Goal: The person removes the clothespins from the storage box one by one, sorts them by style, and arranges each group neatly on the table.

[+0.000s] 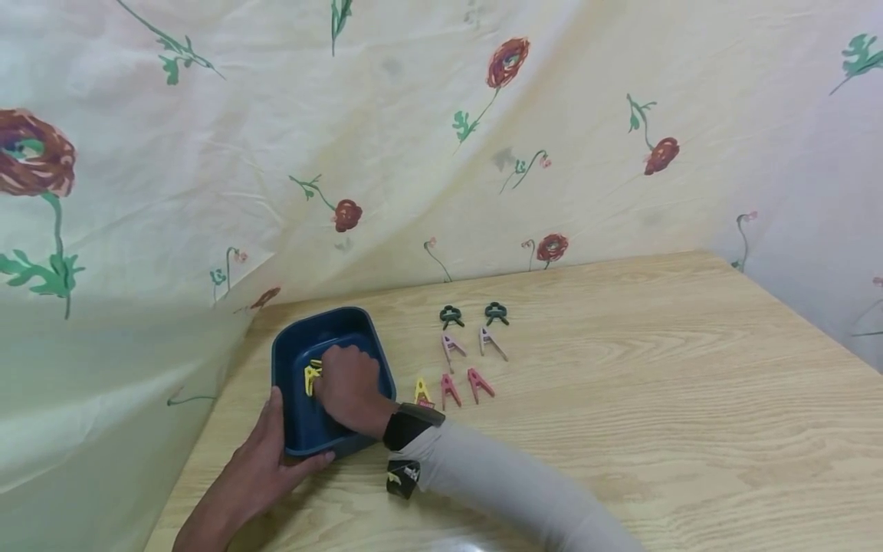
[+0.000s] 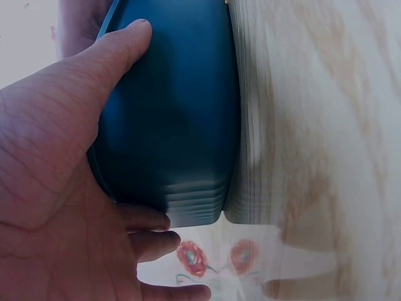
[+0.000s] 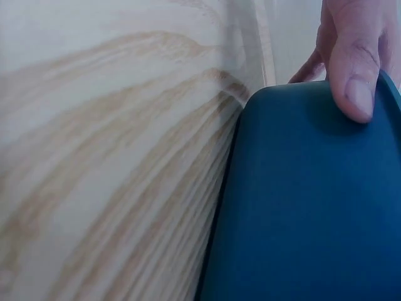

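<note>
A dark blue tub stands on the table's left part. My left hand holds its near left corner from outside, thumb along the near wall and fingers at the left side. In the left wrist view the thumb lies flat on the blue wall. My right hand reaches down inside the tub, knuckles up and curled, beside yellow clothespins on the tub floor. Its fingertips are hidden under the hand, and I cannot tell whether they pinch a clothespin.
Right of the tub lie a yellow clothespin, two red clothespins, two lilac clothespins and two dark green clips. A flowered cloth hangs behind the wooden table.
</note>
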`<state>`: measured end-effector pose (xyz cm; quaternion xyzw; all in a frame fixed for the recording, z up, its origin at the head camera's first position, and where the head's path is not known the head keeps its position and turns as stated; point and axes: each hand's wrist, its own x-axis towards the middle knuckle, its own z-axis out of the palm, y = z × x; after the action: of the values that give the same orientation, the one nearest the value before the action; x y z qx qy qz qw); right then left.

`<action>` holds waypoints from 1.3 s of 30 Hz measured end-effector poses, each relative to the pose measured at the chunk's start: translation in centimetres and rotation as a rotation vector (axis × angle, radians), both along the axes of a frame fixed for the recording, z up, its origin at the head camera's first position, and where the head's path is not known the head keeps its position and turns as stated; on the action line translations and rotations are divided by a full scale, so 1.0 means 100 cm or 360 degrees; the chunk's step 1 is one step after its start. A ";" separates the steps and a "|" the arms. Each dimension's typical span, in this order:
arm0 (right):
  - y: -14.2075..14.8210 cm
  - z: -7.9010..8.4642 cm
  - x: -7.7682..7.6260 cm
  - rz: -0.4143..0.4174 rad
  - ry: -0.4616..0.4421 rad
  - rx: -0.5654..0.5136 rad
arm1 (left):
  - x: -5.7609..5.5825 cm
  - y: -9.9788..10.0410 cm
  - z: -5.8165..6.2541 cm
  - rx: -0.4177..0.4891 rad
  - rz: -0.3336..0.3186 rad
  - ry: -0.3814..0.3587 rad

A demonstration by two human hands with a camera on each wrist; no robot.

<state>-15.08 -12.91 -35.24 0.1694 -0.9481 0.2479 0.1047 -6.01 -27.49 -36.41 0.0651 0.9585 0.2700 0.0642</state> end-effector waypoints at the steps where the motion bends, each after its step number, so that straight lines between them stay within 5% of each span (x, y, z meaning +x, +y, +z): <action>1: 0.002 0.000 0.000 0.0013 0.0020 -0.0052 | 0.000 0.000 0.000 -0.0003 0.0004 -0.0022; 7: 0.017 -0.002 0.002 0.0065 0.0213 -0.0277 | 0.001 -0.002 -0.003 -0.0009 -0.0006 -0.0023; 19: 0.039 0.004 0.007 -0.0045 0.0318 -0.0460 | 0.001 -0.001 -0.004 -0.0036 0.0007 0.0030; 39: 0.088 -0.013 0.001 -0.0191 0.0503 -0.0691 | 0.000 0.003 -0.004 -0.0005 0.0030 -0.0017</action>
<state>-15.03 -4.10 -36.55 0.1230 -0.8531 0.4091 0.2996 -6.04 -27.20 -36.84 0.0545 0.9592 0.2693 0.0668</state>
